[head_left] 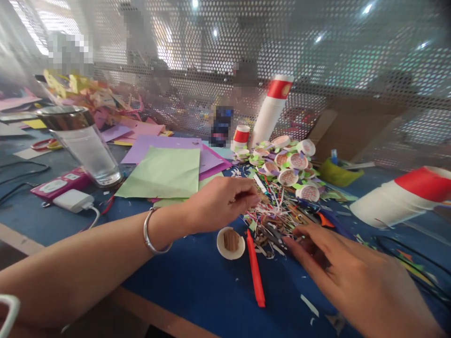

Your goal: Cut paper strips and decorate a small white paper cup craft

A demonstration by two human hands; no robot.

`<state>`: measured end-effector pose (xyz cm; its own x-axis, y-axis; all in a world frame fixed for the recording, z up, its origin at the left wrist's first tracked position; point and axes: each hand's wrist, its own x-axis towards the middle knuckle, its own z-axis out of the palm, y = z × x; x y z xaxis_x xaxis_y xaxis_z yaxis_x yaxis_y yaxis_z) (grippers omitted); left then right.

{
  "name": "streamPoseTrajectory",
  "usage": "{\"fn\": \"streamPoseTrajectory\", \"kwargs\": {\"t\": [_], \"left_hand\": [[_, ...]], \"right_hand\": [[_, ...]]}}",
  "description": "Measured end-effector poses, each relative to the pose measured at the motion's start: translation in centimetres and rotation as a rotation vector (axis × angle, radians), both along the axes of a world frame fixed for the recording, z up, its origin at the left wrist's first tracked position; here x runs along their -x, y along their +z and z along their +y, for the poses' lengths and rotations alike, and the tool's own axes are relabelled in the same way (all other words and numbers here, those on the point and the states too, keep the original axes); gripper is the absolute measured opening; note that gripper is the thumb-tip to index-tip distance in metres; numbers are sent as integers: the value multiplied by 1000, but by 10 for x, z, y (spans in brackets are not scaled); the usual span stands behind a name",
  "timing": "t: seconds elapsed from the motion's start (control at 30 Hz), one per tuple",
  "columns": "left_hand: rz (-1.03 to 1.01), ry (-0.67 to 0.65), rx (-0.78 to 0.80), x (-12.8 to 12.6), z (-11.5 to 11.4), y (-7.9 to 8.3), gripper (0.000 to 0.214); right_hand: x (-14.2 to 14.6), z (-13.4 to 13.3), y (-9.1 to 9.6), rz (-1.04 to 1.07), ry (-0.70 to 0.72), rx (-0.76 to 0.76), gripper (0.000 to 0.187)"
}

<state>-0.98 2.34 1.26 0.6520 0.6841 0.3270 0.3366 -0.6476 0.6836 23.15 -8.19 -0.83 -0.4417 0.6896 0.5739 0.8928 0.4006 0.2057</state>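
Observation:
My left hand point(220, 203), a silver bangle on its wrist, reaches into a heap of paper scraps point(278, 213) with its fingers pinched together; what they pinch is too small to name. My right hand point(338, 263) lies low over the right side of the same heap, fingers stretched out and touching the scraps. A small white paper disc with a brown piece in it point(230, 242) sits just below my left hand. Beside it lies a red pen point(255, 272). Several decorated paper cup bottoms point(292, 166) are piled behind the scraps.
Green point(164, 173) and purple point(158, 145) paper sheets lie at the left, next to a glass tumbler with a steel lid point(86, 145), a pink case point(58, 183) and a white charger point(73, 201). Stacked red-rimmed cups point(271, 110) stand behind; another stack point(401, 197) lies at right. A perforated screen point(317, 61) backs the blue table.

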Motion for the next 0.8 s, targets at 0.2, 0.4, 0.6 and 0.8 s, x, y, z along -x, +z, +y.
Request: {"fn": "streamPoseTrajectory", "kwargs": {"t": [0.2, 0.4, 0.6, 0.8], "left_hand": [[120, -277, 89, -12, -41, 7, 22], [51, -346, 381, -13, -49, 13, 12], [8, -324, 393, -10, -44, 17, 20], [-81, -40, 98, -1, -19, 22, 45]], "right_hand": [[12, -6, 6, 223, 201, 73, 23], [14, -12, 11, 202, 264, 113, 22], [14, -21, 11, 224, 247, 69, 21], [9, -13, 13, 246, 159, 22, 27]]}}
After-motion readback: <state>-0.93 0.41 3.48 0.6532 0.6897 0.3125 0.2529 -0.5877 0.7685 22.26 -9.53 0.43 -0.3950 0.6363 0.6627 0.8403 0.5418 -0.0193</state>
